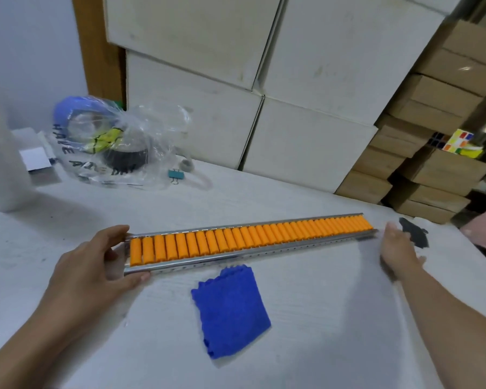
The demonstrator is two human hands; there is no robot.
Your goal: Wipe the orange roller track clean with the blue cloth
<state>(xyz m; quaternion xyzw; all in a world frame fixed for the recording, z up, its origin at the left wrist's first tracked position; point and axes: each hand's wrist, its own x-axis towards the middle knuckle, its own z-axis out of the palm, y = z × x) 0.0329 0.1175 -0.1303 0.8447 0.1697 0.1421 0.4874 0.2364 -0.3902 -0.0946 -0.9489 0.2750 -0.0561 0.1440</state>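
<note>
The orange roller track (pixel 250 238), a long metal rail filled with orange rollers, lies across the white table (pixel 320 318). My left hand (pixel 93 265) grips its near left end, thumb on the back rail and fingers under the front rail. My right hand (pixel 397 248) is at the far right end, fingers touching the rail tip; its grip is blurred. The blue cloth (pixel 230 310) lies folded on the table just in front of the track, between my two arms, touched by neither hand.
A clear plastic bag (pixel 115 144) with tape rolls sits at the back left, with a teal binder clip (pixel 176 175) beside it. White boxes (pixel 292 108) and brown cartons (pixel 432 164) stack behind the table. A dark patch (pixel 413 231) marks the table by my right hand.
</note>
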